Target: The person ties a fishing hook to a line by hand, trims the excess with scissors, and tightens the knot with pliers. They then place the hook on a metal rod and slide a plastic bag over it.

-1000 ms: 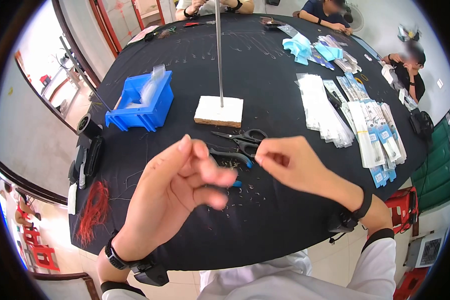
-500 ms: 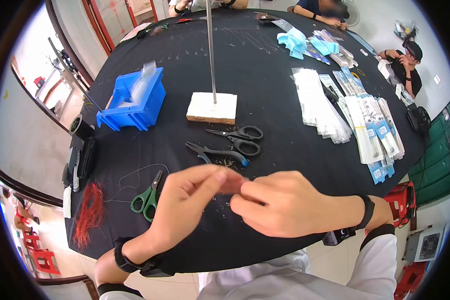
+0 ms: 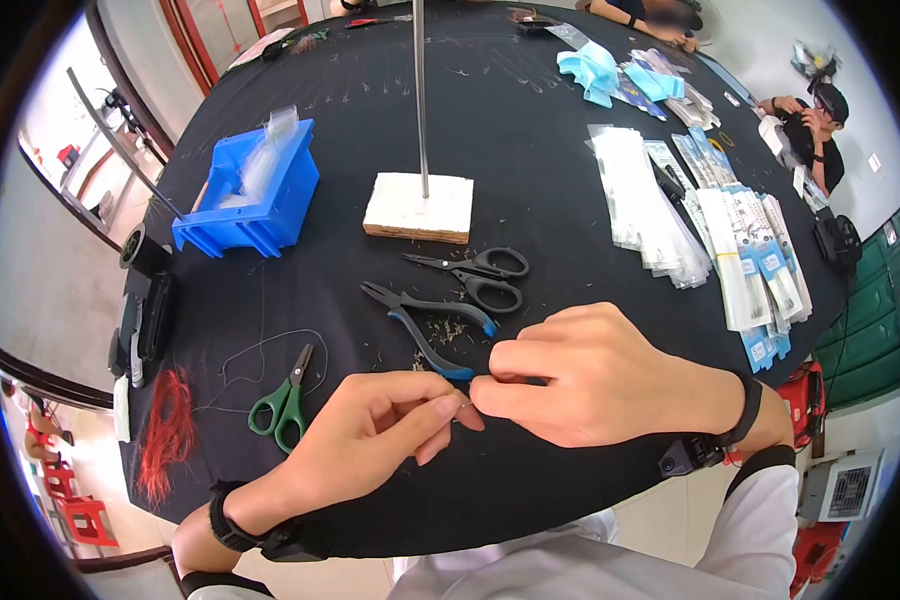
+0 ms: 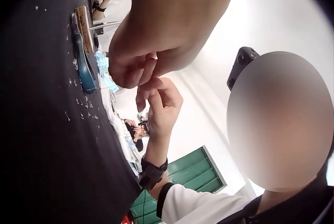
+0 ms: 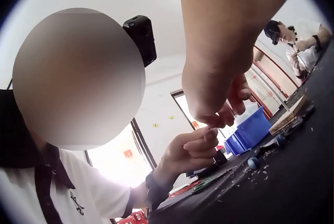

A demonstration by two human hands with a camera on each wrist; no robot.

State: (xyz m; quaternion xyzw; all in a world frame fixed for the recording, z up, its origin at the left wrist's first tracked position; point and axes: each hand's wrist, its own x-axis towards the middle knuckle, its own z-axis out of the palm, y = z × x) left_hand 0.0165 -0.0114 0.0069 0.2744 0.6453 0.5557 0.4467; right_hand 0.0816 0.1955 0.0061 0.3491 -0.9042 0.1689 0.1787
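Observation:
Over the near part of the black table, my left hand [image 3: 365, 440] and right hand [image 3: 590, 385] meet fingertip to fingertip. Thumb and forefinger of the left pinch a tiny thin thing [image 3: 461, 406], mostly hidden; I cannot tell its kind. The right hand's curled fingers pinch at the same spot, its other fingers folded above. Just beyond them lie blue-handled pliers [image 3: 425, 318] with handles spread, and black scissors [image 3: 485, 277]. Green-handled scissors [image 3: 288, 405] rest left of my left hand, beside a loop of thin dark line [image 3: 232, 372].
A white block [image 3: 420, 210] carries an upright metal rod [image 3: 420, 100]. To its left stands a blue bin [image 3: 255, 190] holding clear bags. Red threads [image 3: 167, 435] lie near the left edge, and packets [image 3: 650, 205] spread at right. Small clippings [image 3: 450, 330] surround the pliers. Other people sit across the table.
My hands have come together from apart; the left has turned and its fingers have closed into a pinch. Both now sit lower and nearer me, with pliers and green scissors uncovered.

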